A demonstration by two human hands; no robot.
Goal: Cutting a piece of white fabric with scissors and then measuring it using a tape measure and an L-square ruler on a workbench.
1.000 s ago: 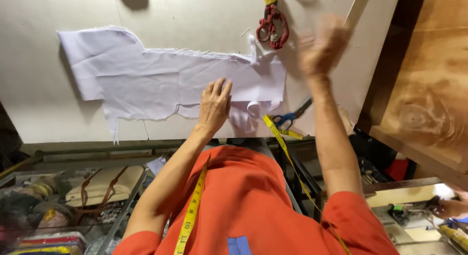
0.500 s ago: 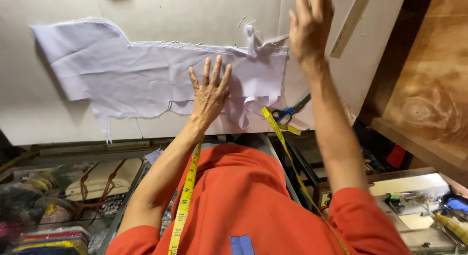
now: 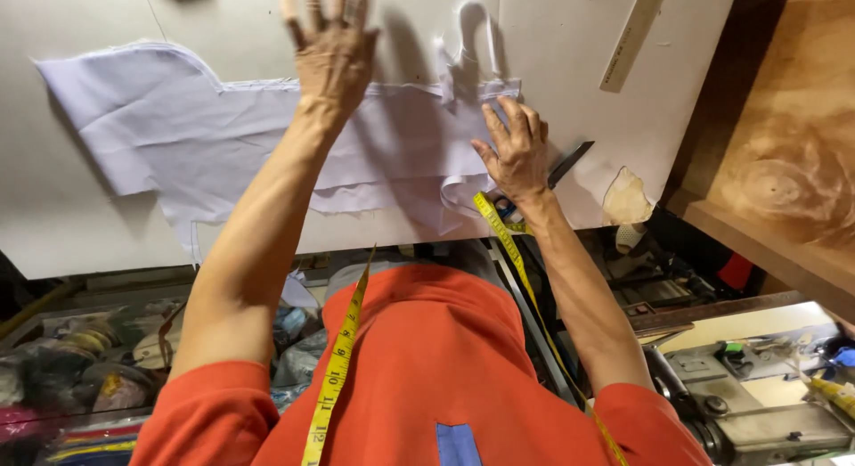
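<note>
A pale lavender cut piece of cloth lies flat on a white table. My left hand reaches across it to its far edge, fingers spread and blurred by motion. My right hand rests flat on the cloth's right end, fingers apart, just above the folded lower layers. Scissors with a blue handle lie partly hidden under my right wrist. A yellow tape measure hangs around my neck over my orange shirt, with one end trailing up to the table by the scissors.
A wooden ruler lies at the table's far right. A beige scrap sits at the table's near right edge. A sewing machine stands lower right, a wooden board to the right, and cluttered supplies lower left.
My left hand slid from the cloth's middle to its far edge. My right hand came down from the far right corner onto the cloth's right end by the scissors.
</note>
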